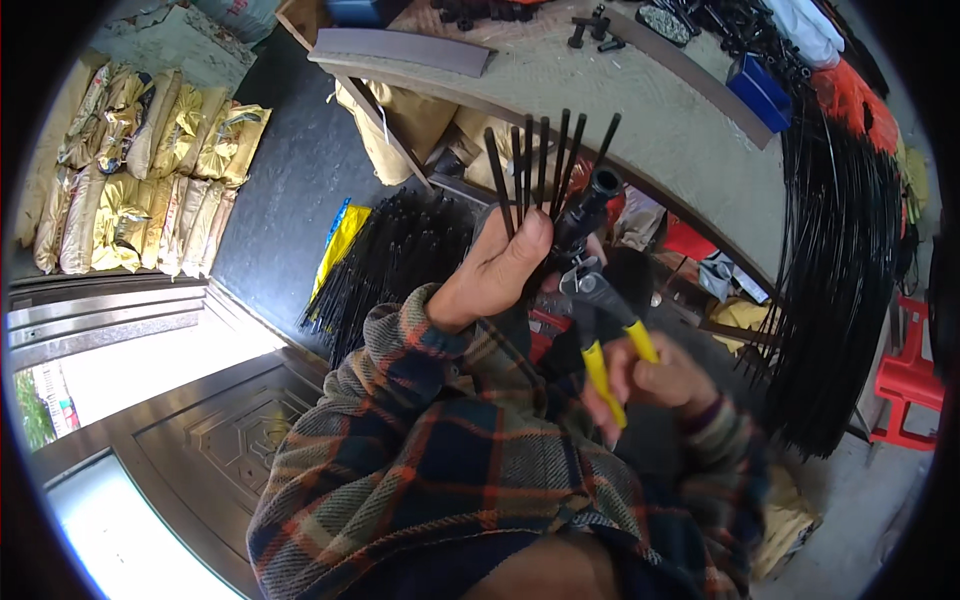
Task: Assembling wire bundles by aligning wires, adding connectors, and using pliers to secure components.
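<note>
Several thin black rods (542,160) stand up out of my left hand (497,262), which is closed round them with the thumb on top. Beside them, a black tubular fitting (590,205) with an open round end tilts up to the right. My right hand (655,375) grips the yellow handles of a pair of pliers (597,290). The pliers' grey jaws are up against the lower part of the fitting; how firmly they bite is hard to see. The lower ends of the rods are hidden behind my left hand and sleeve.
A workbench (540,75) crosses ahead, with loose black fittings (590,28) and a blue box (757,92) on it. Long black rods (835,270) hang off its right end. Another rod bundle (395,260) lies left. Stacked sacks (135,170) and a red stool (908,375) stand farther out.
</note>
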The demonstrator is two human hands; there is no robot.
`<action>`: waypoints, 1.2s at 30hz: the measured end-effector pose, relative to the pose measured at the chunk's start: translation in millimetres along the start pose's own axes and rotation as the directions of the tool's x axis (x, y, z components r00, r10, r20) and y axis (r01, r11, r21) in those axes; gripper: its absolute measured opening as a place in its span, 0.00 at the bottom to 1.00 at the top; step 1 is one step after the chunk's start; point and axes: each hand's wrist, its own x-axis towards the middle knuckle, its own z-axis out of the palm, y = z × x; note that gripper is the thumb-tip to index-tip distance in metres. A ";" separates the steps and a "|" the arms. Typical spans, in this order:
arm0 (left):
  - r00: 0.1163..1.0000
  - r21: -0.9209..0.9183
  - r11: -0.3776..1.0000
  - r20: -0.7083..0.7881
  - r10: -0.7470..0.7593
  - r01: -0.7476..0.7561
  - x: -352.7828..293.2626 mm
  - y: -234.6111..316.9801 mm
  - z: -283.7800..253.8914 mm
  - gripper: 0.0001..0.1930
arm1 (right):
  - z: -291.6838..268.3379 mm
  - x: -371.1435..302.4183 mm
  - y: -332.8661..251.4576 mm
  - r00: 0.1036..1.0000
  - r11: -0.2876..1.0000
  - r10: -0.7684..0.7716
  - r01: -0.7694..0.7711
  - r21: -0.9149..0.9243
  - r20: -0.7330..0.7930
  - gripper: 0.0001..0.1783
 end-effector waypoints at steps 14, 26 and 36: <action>0.994 -0.051 0.999 -0.111 -0.006 0.000 -2.6 -5.1 -7.2 0.39 | 9.7 32.9 16.7 0.859 0.858 -0.437 0.311 -0.408 -0.265 0.10; 0.996 -0.057 0.997 -0.085 0.037 -0.042 -14.4 -7.3 -10.6 0.36 | 13.9 11.1 -36.2 0.925 0.476 -0.333 -0.004 -0.880 -0.184 0.08; 0.997 0.039 0.998 -0.061 0.048 -0.045 -11.3 -4.8 -11.5 0.37 | 6.3 19.9 -21.6 0.908 0.400 -0.377 -0.021 -0.916 -0.185 0.12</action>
